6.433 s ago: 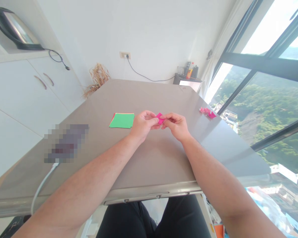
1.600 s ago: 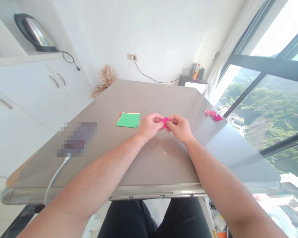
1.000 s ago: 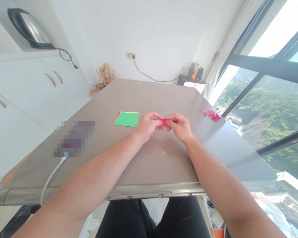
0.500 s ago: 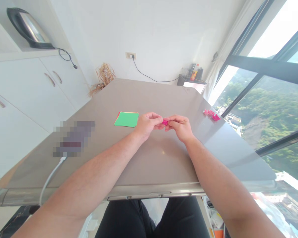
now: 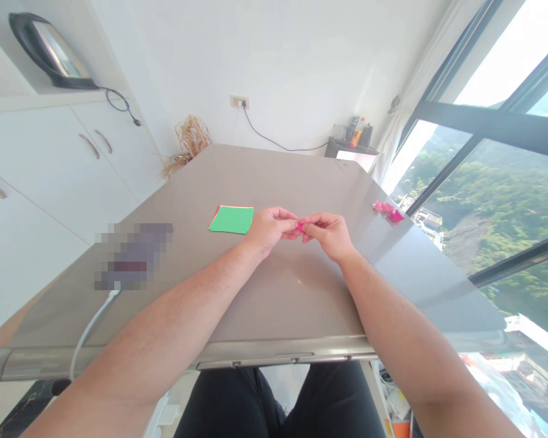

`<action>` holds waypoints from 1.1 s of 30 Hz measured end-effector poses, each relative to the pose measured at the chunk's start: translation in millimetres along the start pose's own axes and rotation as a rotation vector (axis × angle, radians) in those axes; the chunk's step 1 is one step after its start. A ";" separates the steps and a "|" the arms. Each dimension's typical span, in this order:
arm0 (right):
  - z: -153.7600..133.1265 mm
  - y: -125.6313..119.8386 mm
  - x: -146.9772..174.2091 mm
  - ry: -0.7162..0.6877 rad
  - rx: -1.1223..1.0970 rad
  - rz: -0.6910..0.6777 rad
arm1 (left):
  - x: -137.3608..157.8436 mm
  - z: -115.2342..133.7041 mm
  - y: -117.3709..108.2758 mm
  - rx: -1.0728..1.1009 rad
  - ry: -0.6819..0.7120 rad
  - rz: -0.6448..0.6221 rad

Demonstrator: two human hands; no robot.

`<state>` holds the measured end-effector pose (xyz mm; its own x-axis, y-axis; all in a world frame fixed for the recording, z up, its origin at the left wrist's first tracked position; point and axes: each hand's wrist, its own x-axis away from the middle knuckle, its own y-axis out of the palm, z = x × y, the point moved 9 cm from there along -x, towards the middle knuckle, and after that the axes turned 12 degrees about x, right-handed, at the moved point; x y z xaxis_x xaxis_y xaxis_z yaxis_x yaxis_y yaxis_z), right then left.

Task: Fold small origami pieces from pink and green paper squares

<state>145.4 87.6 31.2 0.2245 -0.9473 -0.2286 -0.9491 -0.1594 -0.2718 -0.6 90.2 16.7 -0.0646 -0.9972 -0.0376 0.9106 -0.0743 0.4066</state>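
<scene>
Between my two hands is a small piece of folded pink paper (image 5: pixel 300 227), mostly covered by fingers. My left hand (image 5: pixel 274 228) pinches its left side between thumb and fingers. From the other side my right hand (image 5: pixel 327 233) grips it the same way, the fingertips of both hands nearly touching. Just left of my left hand lies a stack of coloured paper sheets (image 5: pixel 231 219), green on top with red and yellow edges showing. Over at the table's right edge stand several folded pink paper pieces (image 5: pixel 388 211) in a row.
The grey table (image 5: pixel 274 176) spans the view. A blurred-out dark device (image 5: pixel 134 258) with a white cable (image 5: pixel 91 328) lies at left. Dried stalks (image 5: pixel 192 140) and a small cabinet with bottles (image 5: pixel 354 143) stand beyond the far edge. A window (image 5: pixel 493 182) is at right.
My fingers have drawn slightly closer together around the pink paper, and less of it shows now. The view has shifted slightly; the stack and the pink row have stayed put.
</scene>
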 end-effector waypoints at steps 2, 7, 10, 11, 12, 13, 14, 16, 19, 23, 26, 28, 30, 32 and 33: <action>-0.2 1.0 -0.2 0.000 0.003 -0.003 | 0.3 0.2 0.3 -0.016 0.006 0.005; 0.9 1.6 -1.5 0.010 -0.035 0.021 | 2.0 9.2 -0.7 -0.120 0.164 0.036; 3.4 0.2 -1.9 0.044 -0.039 0.045 | 5.5 18.2 1.8 -0.254 0.311 0.032; 3.3 -1.0 -2.0 0.045 -0.032 0.058 | 6.4 19.3 2.9 -0.278 0.336 0.025; 2.8 -2.4 -2.1 0.041 -0.029 0.075 | 6.7 19.4 3.7 -0.281 0.344 0.016; 2.2 -4.0 -2.1 0.034 -0.032 0.093 | 6.4 18.5 3.8 -0.265 0.337 0.009; 1.7 -5.4 -2.2 0.027 -0.040 0.110 | 5.7 16.7 3.4 -0.239 0.316 0.005; 1.3 -6.5 -2.5 0.016 -0.055 0.125 | 3.9 12.2 3.1 -0.204 0.263 -0.006; 2.4 -5.1 -3.3 0.013 -0.046 0.114 | 2.2 9.6 3.5 -0.220 0.234 -0.017; 4.1 -4.4 -3.4 0.026 0.023 0.106 | 2.3 11.8 3.5 -0.229 0.267 -0.013; 2.0 -5.2 -2.4 0.017 0.088 0.110 | 2.0 11.1 3.3 -0.222 0.264 -0.012; 0.4 -6.0 -1.7 0.010 0.114 0.117 | 1.9 10.6 3.2 -0.228 0.259 -0.010; -0.5 -6.5 -1.2 0.007 0.133 0.119 | 2.0 10.5 3.3 -0.236 0.257 -0.010; -1.0 -6.8 -1.0 0.004 0.148 0.119 | 2.6 11.0 3.5 -0.241 0.256 -0.006; -1.1 -6.8 -0.9 0.003 0.152 0.119 | 3.0 11.4 3.6 -0.245 0.256 -0.003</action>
<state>151.4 89.3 34.3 0.1120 -0.9577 -0.2651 -0.9243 -0.0025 -0.3815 -2.2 86.9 28.4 0.0092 -0.9604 -0.2786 0.9834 -0.0417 0.1765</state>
